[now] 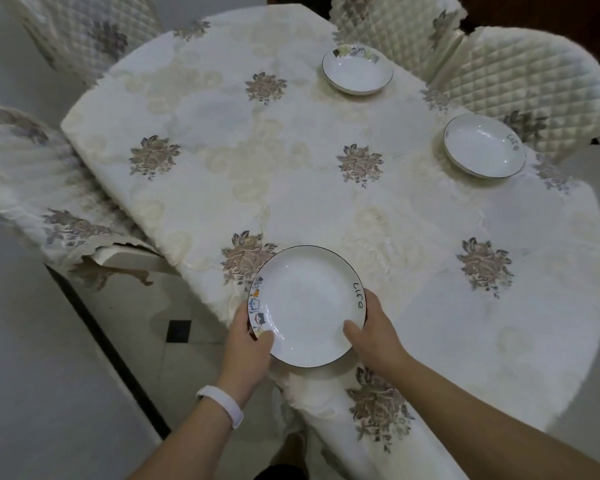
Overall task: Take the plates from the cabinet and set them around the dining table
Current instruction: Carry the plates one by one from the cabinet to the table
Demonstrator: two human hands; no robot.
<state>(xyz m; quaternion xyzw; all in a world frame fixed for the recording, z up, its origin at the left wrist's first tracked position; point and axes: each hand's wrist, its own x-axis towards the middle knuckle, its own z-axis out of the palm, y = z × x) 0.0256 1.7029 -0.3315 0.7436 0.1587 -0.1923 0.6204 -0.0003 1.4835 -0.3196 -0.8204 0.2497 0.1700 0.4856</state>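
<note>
Near plate [307, 306]: white, thin dark rim, "Life" handwritten on right inner rim, small cartoon figures on left rim. Sits at near edge of desk [291, 161], floral cream cloth. Left hand [246, 344] closed on its left rim, thumb on top; right hand [374, 330] closed on right rim. Second plate [484, 145], also "Life", far right of it. Third plate [357, 69], beyond, printed far rim, unreadable.

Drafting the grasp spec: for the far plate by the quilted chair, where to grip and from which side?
Grip the far plate at its raised rim, probably on the side facing the table's middle. It lies flat, deep-welled, rim flaring up off the cloth, so a finger can likely slip under. The quilted chair crowds the far side, while the near side is open cloth.
</note>
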